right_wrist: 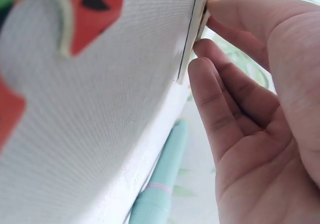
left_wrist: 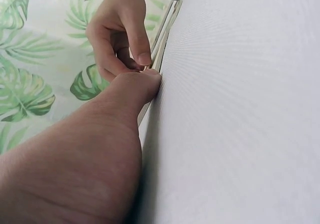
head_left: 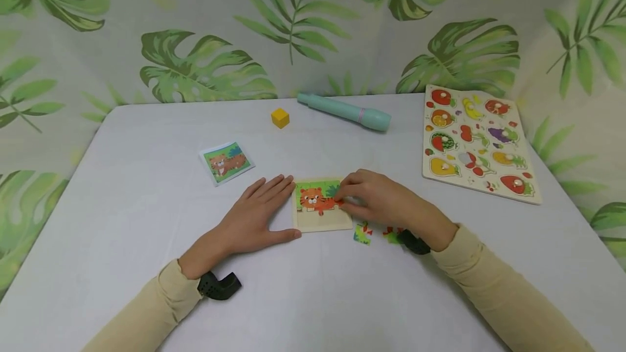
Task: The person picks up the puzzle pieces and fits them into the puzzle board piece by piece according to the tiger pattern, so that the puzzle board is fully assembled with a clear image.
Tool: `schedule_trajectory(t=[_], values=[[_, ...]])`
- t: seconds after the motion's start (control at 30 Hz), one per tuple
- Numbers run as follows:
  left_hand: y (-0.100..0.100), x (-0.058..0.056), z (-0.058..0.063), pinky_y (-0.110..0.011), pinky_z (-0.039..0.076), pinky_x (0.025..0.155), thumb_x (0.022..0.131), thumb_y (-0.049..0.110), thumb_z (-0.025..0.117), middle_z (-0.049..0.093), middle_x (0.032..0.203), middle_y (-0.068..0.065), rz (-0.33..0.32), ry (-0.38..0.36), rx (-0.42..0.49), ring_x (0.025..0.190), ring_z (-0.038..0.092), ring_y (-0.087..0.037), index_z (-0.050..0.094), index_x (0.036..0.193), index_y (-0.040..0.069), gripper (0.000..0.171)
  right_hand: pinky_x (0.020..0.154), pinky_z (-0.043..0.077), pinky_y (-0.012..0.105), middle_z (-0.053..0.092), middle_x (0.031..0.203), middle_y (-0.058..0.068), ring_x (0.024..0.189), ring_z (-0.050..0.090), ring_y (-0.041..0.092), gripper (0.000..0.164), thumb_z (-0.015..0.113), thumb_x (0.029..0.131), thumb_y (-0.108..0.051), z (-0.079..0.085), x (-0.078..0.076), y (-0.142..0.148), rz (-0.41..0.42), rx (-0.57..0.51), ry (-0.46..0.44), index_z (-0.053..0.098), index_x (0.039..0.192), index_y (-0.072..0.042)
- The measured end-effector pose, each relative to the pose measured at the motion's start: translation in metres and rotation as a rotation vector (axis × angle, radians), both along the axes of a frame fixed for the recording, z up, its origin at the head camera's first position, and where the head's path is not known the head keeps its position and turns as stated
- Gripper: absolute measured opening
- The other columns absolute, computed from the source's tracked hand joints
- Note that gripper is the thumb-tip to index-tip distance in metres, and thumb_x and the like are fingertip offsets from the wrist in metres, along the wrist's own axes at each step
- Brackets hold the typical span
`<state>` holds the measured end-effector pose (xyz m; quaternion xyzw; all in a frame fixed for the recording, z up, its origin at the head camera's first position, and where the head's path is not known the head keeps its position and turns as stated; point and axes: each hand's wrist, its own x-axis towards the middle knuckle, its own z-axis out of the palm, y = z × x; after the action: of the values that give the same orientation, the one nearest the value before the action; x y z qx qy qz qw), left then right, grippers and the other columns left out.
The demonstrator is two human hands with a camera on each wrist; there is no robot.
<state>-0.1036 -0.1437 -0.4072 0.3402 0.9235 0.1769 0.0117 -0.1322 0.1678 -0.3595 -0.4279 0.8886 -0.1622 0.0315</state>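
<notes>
A small wooden jigsaw puzzle (head_left: 323,221) with an orange tiger picture lies in its tray, the lower strip of the tray bare. My left hand (head_left: 256,216) lies flat on the table at the puzzle's left side, fingers straight, thumb at its lower left corner. At the right side, my right hand (head_left: 379,194) pinches a puzzle piece between thumb and index finger, at the tray's surface; the fingers mostly hide it. In the right wrist view the thumb and fingers (right_wrist: 212,101) meet at the tray edge. Loose puzzle pieces (head_left: 362,233) lie just below my right hand.
A tiger picture card (head_left: 227,163) lies at the upper left. Farther back are a yellow cube (head_left: 280,118) and a teal tube-shaped object (head_left: 344,111). A wooden fruit peg board (head_left: 479,143) occupies the right side. Dark wrist devices (head_left: 219,286) are on both wrists.
</notes>
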Motion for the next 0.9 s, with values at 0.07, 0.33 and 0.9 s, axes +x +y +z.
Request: schedule_trajectory(t=[0.07,0.33,0.9], values=[[0.0002,-0.0002,-0.0004,-0.048,0.014,0.129,0.091,0.068,0.064,0.026,0.171,-0.003,0.002,-0.008,-0.009,0.159,0.02,-0.022,0.03,0.163,0.009,0.1,0.094,0.057,0.038,0.072,0.115,0.001,0.107,0.065,0.02,0.018,0.076,0.095,-0.021,-0.0004,0.0005,0.0,-0.001,0.004,0.002,0.079,0.112,-0.017],[0.0005,0.0,-0.0017,-0.046,0.011,0.13,0.092,0.068,0.062,0.024,0.171,-0.002,0.007,-0.022,-0.015,0.16,0.017,-0.02,0.028,0.163,0.009,0.099,0.092,0.057,0.036,0.073,0.113,0.001,0.105,0.065,0.019,0.02,0.077,0.094,-0.021,0.0001,0.0028,-0.0009,0.003,0.012,0.028,0.08,0.113,-0.014],[0.0009,0.0008,0.0004,-0.049,0.014,0.129,0.091,0.067,0.064,0.026,0.171,-0.004,0.0,-0.002,0.002,0.159,0.02,-0.023,0.031,0.163,0.007,0.098,0.098,0.056,0.038,0.071,0.121,0.002,0.113,0.064,0.02,0.025,0.075,0.096,-0.022,0.0004,0.0024,0.0035,0.007,0.041,-0.039,0.077,0.12,-0.016]])
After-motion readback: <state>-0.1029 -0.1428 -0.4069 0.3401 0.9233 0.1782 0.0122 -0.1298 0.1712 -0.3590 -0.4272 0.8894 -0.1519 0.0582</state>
